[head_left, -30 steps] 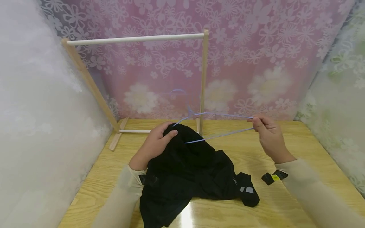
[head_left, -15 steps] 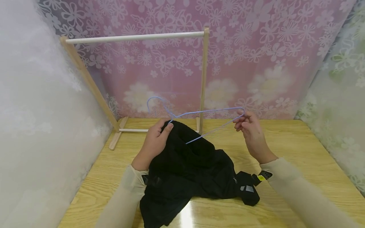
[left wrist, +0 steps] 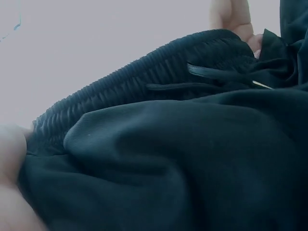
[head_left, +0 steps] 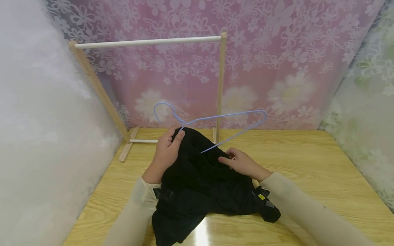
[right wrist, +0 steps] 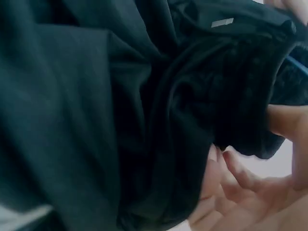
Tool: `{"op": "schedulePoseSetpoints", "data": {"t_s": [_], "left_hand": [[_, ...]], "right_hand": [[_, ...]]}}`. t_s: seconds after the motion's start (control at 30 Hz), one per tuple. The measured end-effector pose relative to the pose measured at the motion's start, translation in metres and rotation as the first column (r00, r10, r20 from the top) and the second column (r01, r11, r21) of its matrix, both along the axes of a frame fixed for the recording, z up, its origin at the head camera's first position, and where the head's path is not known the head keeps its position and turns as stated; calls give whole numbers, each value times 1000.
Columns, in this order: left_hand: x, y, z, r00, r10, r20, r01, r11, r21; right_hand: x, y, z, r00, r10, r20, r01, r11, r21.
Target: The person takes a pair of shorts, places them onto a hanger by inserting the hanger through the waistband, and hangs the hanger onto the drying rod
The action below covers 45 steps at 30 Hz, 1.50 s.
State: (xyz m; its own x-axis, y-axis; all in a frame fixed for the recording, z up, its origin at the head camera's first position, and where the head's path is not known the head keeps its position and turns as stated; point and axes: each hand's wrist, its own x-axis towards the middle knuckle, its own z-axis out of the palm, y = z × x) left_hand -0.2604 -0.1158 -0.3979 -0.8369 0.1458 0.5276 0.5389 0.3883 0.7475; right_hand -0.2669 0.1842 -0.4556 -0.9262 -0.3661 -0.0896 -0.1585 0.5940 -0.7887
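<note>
Black garment [head_left: 204, 194], head view: its lower part is draped on the wood-grained table [head_left: 311, 160], and its raised upper edge is spanned by two hands. At one end, the edge is gripped by the left hand [head_left: 166, 147], thumb on the near side; farther along, it is pinched by the right hand [head_left: 241, 164]. Between them, a blue hanger [head_left: 227, 114] is partly covered by the cloth, its hook and one arm exposed. Behind, a rack [head_left: 221, 85] is seen.

Left wrist view: the gathered waistband [left wrist: 120, 79], with drawstring [left wrist: 211, 72], is extended between both hands.

Right wrist view: the edge is enclosed by thumb and curled fingers [right wrist: 211, 180].
</note>
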Motion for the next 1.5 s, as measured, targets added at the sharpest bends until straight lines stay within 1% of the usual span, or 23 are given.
{"op": "schedulePoseSetpoints", "data": {"t_s": [0.13, 0.23, 0.27, 0.33, 0.43, 0.47, 0.5, 0.6, 0.67, 0.7, 0.73, 0.8, 0.87, 0.9, 0.97, 1.07, 1.1, 1.13, 1.17, 1.23, 1.37, 1.43, 1.5], "left_hand": [[-1, -4, 2, 1000, 27, -15, -26, 998, 55], [-2, -6, 3, 999, 33, -20, -32, 996, 80], [-3, -7, 3, 999, 35, -23, -33, 996, 87], [-3, -9, 3, 999, 41, -24, -38, 994, 101], [-4, -12, 2, 998, 54, -44, -49, 992, 120], [-4, -12, 2, 996, 52, -67, -43, 990, 133], [-2, -11, 5, 995, 53, -87, -40, 989, 144], [-5, -11, 4, 985, 47, -167, -19, 986, 164], [-7, -11, 3, 975, 51, -218, -16, 987, 158], [-8, -11, 2, 971, 54, -232, -19, 989, 149], [-12, -13, -3, 966, 52, -253, -17, 990, 140], [-13, -14, -4, 960, 45, -276, -13, 993, 115], [-14, -15, -7, 960, 31, -279, -3, 995, 101], [-14, -15, -7, 962, 21, -273, 6, 995, 97], [-13, -16, -9, 967, 27, -253, -8, 997, 78], [-11, -17, -10, 973, 43, -226, -32, 998, 50], [-11, -18, -10, 975, 43, -219, -36, 999, 36], [-11, -18, -11, 975, 51, -218, -48, 999, 21], [-10, -18, -11, 975, 52, -214, -52, 999, 6], [-10, -19, -11, 976, 57, -211, -64, 998, -28], [-10, -21, -13, 972, 70, -224, -90, 993, -80], [-11, -23, -15, 969, 76, -236, -100, 990, -94], [-12, -25, -16, 966, 74, -249, -104, 988, -112]], "right_hand": [[-6, -2, 0, 994, 70, 81, -71, 997, 6], [-11, 2, 3, 990, 97, 103, -100, 995, 19], [-12, 3, 5, 990, 96, 102, -99, 995, 24], [-16, 6, 8, 995, 77, 71, -80, 996, 38], [-22, 12, 16, 1000, 5, 10, -5, 999, 32], [-24, 14, 20, 1000, -16, 7, 16, 1000, 11], [-25, 16, 25, 999, -34, 9, 34, 999, -12], [-29, 23, 38, 995, -67, 70, 74, 992, -104], [-31, 27, 46, 991, -60, 117, 80, 981, -176], [-31, 29, 48, 990, -53, 131, 80, 974, -210], [-32, 30, 51, 989, -43, 139, 77, 965, -250], [-32, 32, 54, 988, -15, 152, 68, 934, -351], [-32, 34, 57, 988, 25, 153, 49, 883, -466], [-33, 35, 58, 987, 50, 152, 38, 848, -529], [-33, 37, 60, 984, 108, 145, 11, 764, -645], [-31, 38, 63, 973, 184, 139, -12, 640, -768], [-30, 39, 64, 969, 202, 141, -11, 607, -795], [-28, 39, 66, 966, 214, 143, -8, 581, -814], [-27, 39, 68, 966, 213, 143, -3, 568, -823], [-24, 39, 71, 968, 213, 131, -10, 555, -832], [-17, 41, 79, 970, 218, 103, -33, 543, -839], [-14, 43, 83, 966, 232, 115, -24, 521, -853], [-12, 45, 85, 963, 233, 138, 0, 509, -861]]}}
